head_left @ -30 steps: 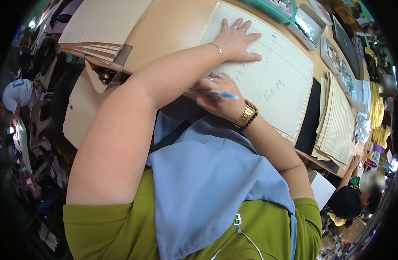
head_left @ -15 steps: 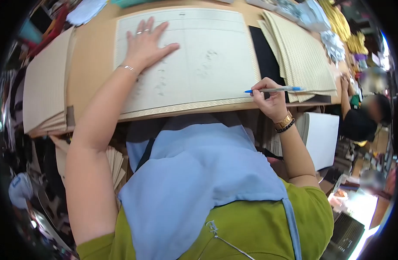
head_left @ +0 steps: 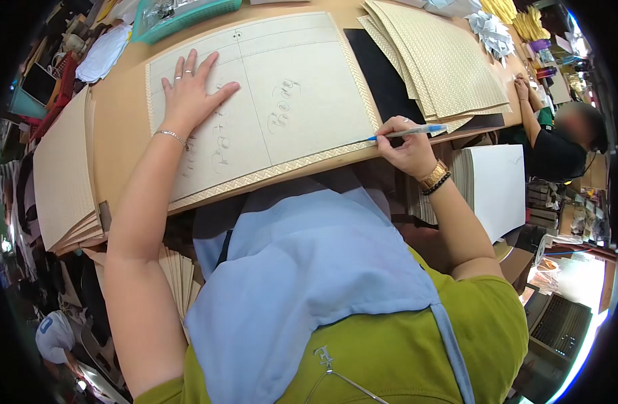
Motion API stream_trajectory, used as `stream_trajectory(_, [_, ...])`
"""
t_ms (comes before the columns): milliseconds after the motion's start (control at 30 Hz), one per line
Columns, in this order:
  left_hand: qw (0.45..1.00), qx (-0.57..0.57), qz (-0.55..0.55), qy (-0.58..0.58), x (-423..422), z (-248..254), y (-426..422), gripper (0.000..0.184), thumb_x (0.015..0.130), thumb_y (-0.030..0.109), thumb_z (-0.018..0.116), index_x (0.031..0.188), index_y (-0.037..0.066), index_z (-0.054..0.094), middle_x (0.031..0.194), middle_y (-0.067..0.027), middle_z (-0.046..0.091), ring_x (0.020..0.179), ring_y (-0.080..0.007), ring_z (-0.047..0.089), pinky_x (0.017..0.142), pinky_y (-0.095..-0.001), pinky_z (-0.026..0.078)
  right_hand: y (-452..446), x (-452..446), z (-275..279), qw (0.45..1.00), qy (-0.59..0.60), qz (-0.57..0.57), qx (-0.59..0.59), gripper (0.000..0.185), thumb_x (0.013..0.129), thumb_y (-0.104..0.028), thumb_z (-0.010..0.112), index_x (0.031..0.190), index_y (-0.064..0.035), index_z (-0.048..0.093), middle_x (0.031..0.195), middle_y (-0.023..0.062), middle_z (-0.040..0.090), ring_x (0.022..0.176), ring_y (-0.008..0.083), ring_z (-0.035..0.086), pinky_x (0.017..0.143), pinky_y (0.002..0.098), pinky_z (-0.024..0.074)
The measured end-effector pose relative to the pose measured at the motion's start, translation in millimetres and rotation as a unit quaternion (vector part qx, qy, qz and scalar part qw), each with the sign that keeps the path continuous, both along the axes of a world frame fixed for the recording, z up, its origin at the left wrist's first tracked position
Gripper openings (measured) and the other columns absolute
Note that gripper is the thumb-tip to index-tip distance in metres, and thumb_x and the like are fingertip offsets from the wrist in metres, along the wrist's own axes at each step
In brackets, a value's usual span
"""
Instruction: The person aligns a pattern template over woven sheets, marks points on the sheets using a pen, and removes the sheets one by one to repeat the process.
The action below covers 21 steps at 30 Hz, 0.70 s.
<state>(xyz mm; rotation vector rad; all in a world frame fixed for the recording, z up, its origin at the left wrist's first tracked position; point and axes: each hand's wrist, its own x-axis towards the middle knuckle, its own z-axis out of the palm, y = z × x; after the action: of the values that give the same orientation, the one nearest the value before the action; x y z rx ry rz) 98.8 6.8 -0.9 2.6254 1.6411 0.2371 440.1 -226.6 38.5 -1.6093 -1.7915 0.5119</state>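
A pale pattern board (head_left: 316, 101) marked with pencil lines and the handwritten word "Body" lies on a cream woven-textured sheet (head_left: 275, 167), whose edge shows along the near and right sides. My left hand (head_left: 190, 97) rests flat on the board's left part, fingers spread. A blue ballpoint pen (head_left: 420, 130) is pinched in my right hand (head_left: 410, 149) at the near right corner. Its tip points left and meets the board's near edge, by the strip of woven sheet; whether it leaves a line is too small to tell.
Cream textured sheets are stacked at the right (head_left: 443, 57) over a black sheet (head_left: 383, 67). Another stack (head_left: 63, 168) stands at the left table edge. A teal basket (head_left: 181, 20) sits at the back. A person in black (head_left: 551, 145) sits at the far right.
The view has turned, so the board appears farther left and tilted. The pen tip has come to the board's near edge. My left hand stays spread on the board.
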Motion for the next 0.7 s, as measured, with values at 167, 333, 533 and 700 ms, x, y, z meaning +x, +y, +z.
stream_trajectory(167, [1.0,0.0,-0.001,-0.001,0,1,-1,0.087,0.077,0.076,0.054,0.147,0.028,0.038,0.158,-0.015,0.023,0.146,-0.0362,0.016,0.11,-0.0683,0.013,10,-34,4,0.995,0.011,0.083,0.053,0.006,0.077,-0.006,0.068,0.078,-0.0047,0.062,0.07,0.0092,0.062,0.065,0.0233,0.06,0.059,0.0327,0.0486])
stream_trajectory(333, [1.0,0.002,-0.004,-0.013,0,3,-2,0.088,0.076,0.076,0.055,0.147,0.027,0.039,0.158,-0.0153,0.024,0.146,-0.0368,0.017,0.11,-0.0687,0.013,12,-28,7,0.998,0.022,0.051,0.001,0.006,0.077,-0.006,0.067,0.077,-0.0046,0.062,0.07,0.0095,0.063,0.066,0.0237,0.06,0.059,0.034,0.048])
stream_trajectory(533, [1.0,-0.009,-0.001,-0.007,1,8,-4,0.086,0.077,0.074,0.057,0.147,0.028,0.039,0.158,-0.0152,0.023,0.146,-0.0374,0.017,0.11,-0.0688,0.013,20,-42,7,0.997,-0.001,0.07,0.012,0.007,0.072,-0.006,0.068,0.075,-0.0055,0.062,0.068,0.0114,0.06,0.064,0.0256,0.059,0.058,0.034,0.0482])
stream_trajectory(700, [1.0,-0.001,-0.003,-0.03,0,6,-5,0.089,0.075,0.077,0.055,0.145,0.026,0.042,0.156,-0.0177,0.025,0.145,-0.0381,0.018,0.109,-0.0694,0.013,63,-75,20,0.977,0.174,0.119,-0.008,0.005,0.075,-0.002,0.066,0.076,-0.0025,0.062,0.068,0.0062,0.062,0.065,0.0143,0.062,0.06,0.0286,0.0488])
